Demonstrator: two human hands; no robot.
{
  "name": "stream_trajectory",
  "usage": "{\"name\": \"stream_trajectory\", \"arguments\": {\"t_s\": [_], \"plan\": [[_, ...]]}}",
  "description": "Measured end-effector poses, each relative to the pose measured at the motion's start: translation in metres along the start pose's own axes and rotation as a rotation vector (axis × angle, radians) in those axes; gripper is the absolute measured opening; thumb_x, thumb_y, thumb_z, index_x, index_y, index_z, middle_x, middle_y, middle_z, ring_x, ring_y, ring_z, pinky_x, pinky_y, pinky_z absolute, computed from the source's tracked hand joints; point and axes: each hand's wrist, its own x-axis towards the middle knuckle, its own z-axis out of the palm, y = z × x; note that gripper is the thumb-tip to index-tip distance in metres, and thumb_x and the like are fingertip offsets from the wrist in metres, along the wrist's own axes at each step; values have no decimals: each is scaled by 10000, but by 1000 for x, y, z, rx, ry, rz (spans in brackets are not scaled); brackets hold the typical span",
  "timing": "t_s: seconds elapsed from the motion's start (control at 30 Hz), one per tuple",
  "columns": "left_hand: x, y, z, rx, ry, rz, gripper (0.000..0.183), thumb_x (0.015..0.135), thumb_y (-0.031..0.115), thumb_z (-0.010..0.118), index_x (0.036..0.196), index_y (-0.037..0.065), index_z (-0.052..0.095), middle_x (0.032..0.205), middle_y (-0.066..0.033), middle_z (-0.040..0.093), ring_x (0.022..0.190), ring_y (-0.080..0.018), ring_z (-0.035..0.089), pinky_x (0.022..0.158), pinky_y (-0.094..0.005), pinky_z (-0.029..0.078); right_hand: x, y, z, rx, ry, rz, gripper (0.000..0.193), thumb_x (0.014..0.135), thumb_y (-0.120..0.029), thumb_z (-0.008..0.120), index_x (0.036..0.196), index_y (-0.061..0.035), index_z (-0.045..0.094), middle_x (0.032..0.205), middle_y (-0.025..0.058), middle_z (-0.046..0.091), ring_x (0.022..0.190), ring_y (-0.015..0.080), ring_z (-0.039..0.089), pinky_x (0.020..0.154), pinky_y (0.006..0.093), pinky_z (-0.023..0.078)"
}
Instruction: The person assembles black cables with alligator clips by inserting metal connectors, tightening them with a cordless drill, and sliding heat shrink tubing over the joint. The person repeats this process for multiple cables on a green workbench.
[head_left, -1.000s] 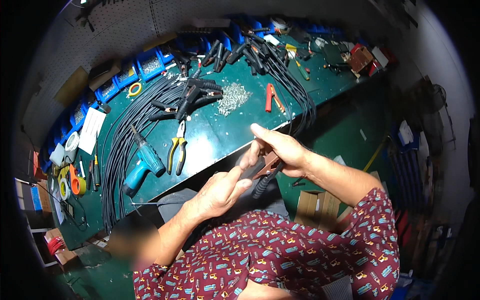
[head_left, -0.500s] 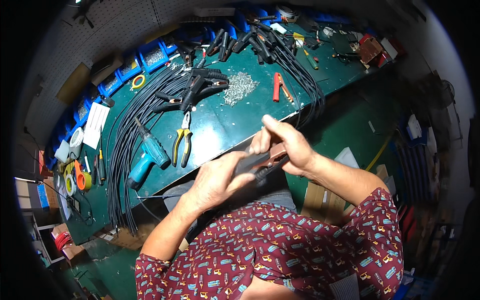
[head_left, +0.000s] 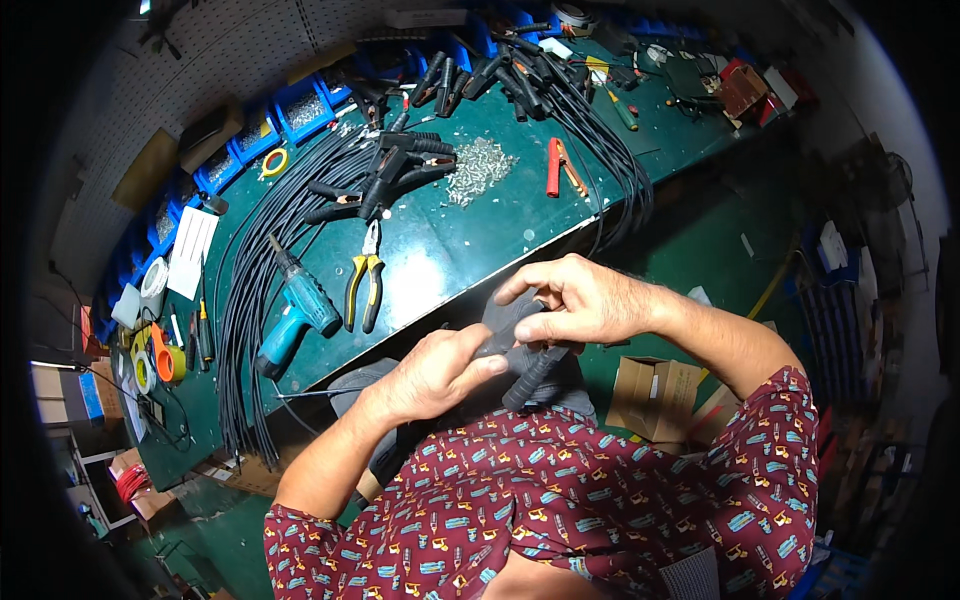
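Above my lap, just off the bench's front edge, both hands are on a black battery clamp (head_left: 530, 381). My left hand (head_left: 432, 374) is closed round one of its handles, with the thumb lying along it. Curled fingers of my right hand (head_left: 588, 300) grip the clamp's other end and hide its jaws. A ribbed black sleeve part of the clamp points down toward my shirt. On the bench ahead lie yellow-and-black pliers (head_left: 369, 285), a teal power screwdriver (head_left: 301, 305), a heap of small metal screws (head_left: 480, 172) and a red clamp (head_left: 554, 168).
Bundled black cables (head_left: 243, 300) with several black clamps (head_left: 385, 170) curve over the bench's left side. Another cable bundle (head_left: 600, 150) hangs past the front edge at right. Blue parts bins (head_left: 303, 112) line the back. A cardboard box (head_left: 652, 395) is on the floor at right.
My right hand has turned palm-down over the clamp, its raised thumb now lowered. The clamp has rotated, so its copper-coloured jaws no longer show and the ribbed part points toward me.
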Motion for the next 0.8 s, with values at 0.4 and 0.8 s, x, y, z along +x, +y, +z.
{"name": "stream_trajectory", "arguments": {"t_s": [0.4, 0.8], "plan": [[-3, -9, -8, -903, -430, -417, 413, 1024, 496, 595, 982, 89, 543, 682, 50, 450, 540, -52, 404, 455, -224, 312, -1, -9, 7, -50, -41, -128, 506, 893, -156, 783, 1270, 60, 523, 941, 172, 738, 895, 211, 753, 778, 335, 613], [-1, 5, 6, -205, -154, -93, 392, 1032, 372, 597, 1037, -19, 578, 728, -144, 620, 642, -319, 632, 598, -429, 488, 1, 28, 35, 457, 17, 174, 545, 1050, -515, 523, 934, -4, 670, 691, 18, 636, 562, 70, 599, 442, 234, 489]]}}
